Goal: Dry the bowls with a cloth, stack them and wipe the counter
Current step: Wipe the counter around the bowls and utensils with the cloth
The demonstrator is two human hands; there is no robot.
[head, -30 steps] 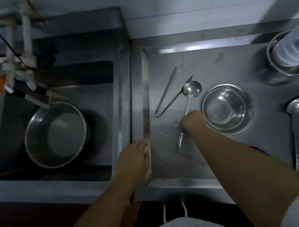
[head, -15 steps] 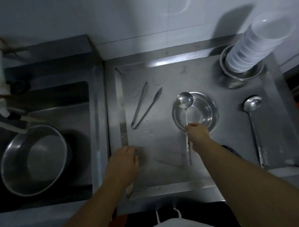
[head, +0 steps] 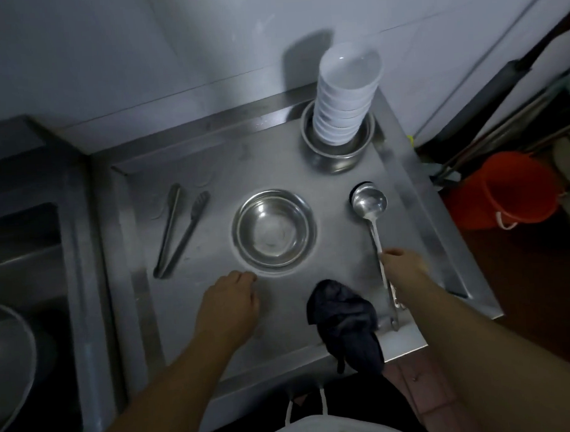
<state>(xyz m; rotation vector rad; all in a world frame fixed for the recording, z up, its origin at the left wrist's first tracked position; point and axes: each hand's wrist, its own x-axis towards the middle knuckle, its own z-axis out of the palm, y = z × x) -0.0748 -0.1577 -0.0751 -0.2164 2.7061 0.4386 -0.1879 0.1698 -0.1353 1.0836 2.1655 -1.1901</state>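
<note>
A steel bowl (head: 274,229) sits upright in the middle of the steel counter (head: 210,173). At the back right, a tall stack of white bowls (head: 347,98) stands inside another steel bowl (head: 336,154). A dark cloth (head: 343,317) lies crumpled at the front edge and hangs over it. My right hand (head: 403,269) grips the handle of a ladle (head: 369,202) that lies right of the bowl. My left hand (head: 228,300) rests on the counter just in front of the bowl, holding nothing.
Steel tongs (head: 179,230) lie left of the bowl. A sink (head: 24,260) on the left holds a large steel basin (head: 5,358). An orange bucket (head: 501,193) stands on the floor past the counter's right edge.
My right hand has carried the ladle from over the bowl to the right side of the counter. My left hand moved from the counter's left rim to the bowl's front. The view swung right.
</note>
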